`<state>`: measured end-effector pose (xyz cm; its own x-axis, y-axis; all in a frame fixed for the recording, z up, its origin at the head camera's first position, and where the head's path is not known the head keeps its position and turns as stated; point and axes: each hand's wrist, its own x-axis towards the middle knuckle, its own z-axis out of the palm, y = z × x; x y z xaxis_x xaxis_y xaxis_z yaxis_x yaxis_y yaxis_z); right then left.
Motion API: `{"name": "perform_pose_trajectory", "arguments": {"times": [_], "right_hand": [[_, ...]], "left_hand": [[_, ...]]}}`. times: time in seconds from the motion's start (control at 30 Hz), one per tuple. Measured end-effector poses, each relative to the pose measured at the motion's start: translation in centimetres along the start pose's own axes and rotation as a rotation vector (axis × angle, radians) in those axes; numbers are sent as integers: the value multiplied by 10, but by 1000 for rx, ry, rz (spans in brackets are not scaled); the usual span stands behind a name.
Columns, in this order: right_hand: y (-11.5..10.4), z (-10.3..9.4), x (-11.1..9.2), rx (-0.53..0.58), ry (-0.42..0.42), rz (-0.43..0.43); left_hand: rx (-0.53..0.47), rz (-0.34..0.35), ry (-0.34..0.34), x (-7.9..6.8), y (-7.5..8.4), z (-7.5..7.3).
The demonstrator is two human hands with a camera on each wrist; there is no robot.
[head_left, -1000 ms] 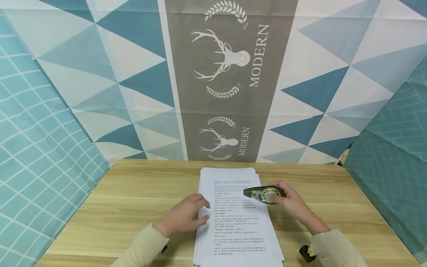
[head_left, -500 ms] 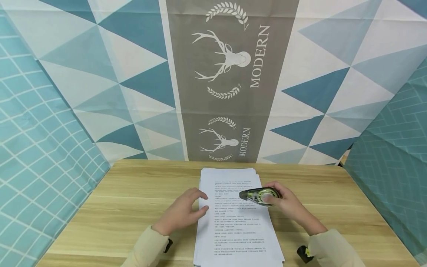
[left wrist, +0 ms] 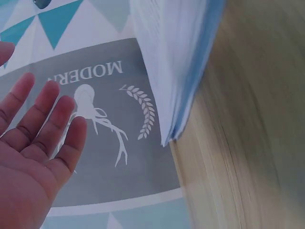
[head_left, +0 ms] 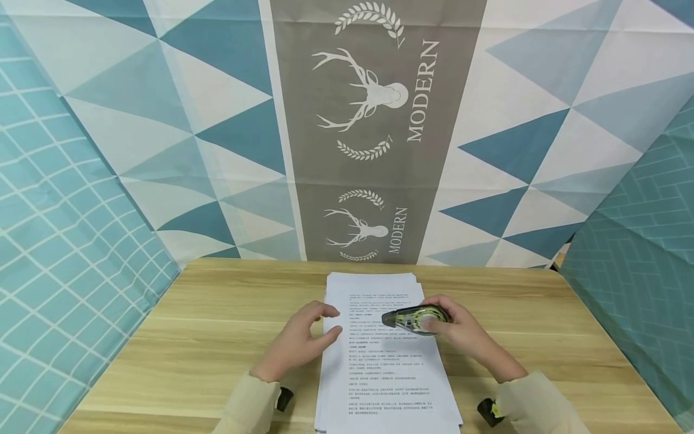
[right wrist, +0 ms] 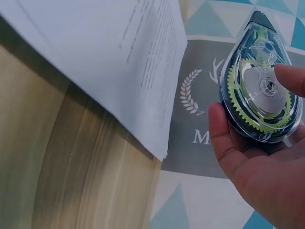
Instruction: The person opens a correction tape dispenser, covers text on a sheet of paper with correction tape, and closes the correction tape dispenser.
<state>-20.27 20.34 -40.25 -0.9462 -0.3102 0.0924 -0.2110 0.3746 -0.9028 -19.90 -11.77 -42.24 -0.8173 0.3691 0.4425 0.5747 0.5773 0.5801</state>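
Note:
A correction tape dispenser (head_left: 413, 319) with a clear case, a green gear inside and a dark tapered tip is held in my right hand (head_left: 466, 334). The thumb lies on its face and the fingers support it from behind, as the right wrist view shows of the correction tape (right wrist: 259, 90). It is above the right part of a thick stack of printed paper (head_left: 387, 374), tip pointing left. My left hand (head_left: 298, 340) is at the stack's left edge, fingers loosely bent with thumb and forefinger apart, holding nothing. In the left wrist view the left hand (left wrist: 38, 143) has its palm showing.
The paper stack lies on a wooden table (head_left: 228, 313), reaching towards its back edge. Behind the table hangs a patterned cloth (head_left: 368, 132) with deer heads and triangles. Teal tiled cloths stand at the left (head_left: 70, 211) and right sides. Dark wrist straps show by both sleeves.
My right hand has moved slightly left with the correction tape, further over the paper. The left hand has lifted a little and shifted, its thumb and fingers now nearer the text.

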Motion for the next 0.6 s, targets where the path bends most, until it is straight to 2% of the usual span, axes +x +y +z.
{"name": "perform_pose_trajectory", "arguments": {"times": [0.33,0.6], "right_hand": [[-7,9,2,19,-36,-37],[-10,15,4,35,-69,-55]], "left_hand": [[-154,-60,5,4,10,7],[-218,-105,-2,6,19,14]]}}
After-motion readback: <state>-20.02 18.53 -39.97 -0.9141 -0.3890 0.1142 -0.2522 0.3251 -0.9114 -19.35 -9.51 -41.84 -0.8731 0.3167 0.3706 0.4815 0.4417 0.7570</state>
